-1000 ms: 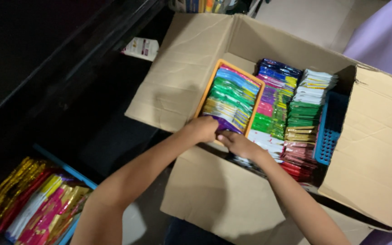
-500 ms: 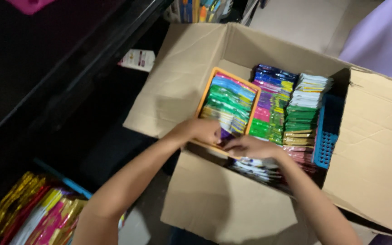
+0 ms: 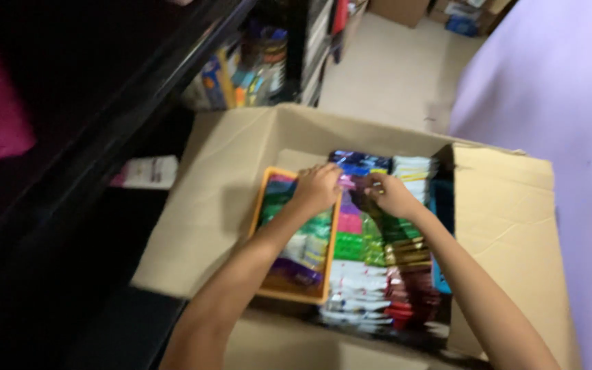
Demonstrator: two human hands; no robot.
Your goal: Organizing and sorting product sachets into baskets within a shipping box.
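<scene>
An open cardboard box (image 3: 241, 185) on the floor is packed with rows of colourful foil packets (image 3: 361, 260). An orange tray (image 3: 296, 296) inside its left part holds green and purple packets. My left hand (image 3: 316, 188) rests at the tray's far right edge, fingers curled on packets there. Just right of it, my right hand (image 3: 392, 195) pinches packets in the middle row, near purple and pink ones. The picture is blurred, so exactly which packet each hand grips is unclear.
A dark shelf unit (image 3: 90, 137) runs along the left, with a white packet (image 3: 146, 171) on its low shelf. A blue basket (image 3: 441, 205) stands at the box's right side. Boxes of goods (image 3: 241, 75) sit beyond, by a pale floor and a lilac wall (image 3: 556, 89).
The camera swung forward and tilted. Both hands moved from the box's near edge to its far part, onto the packets in the middle.
</scene>
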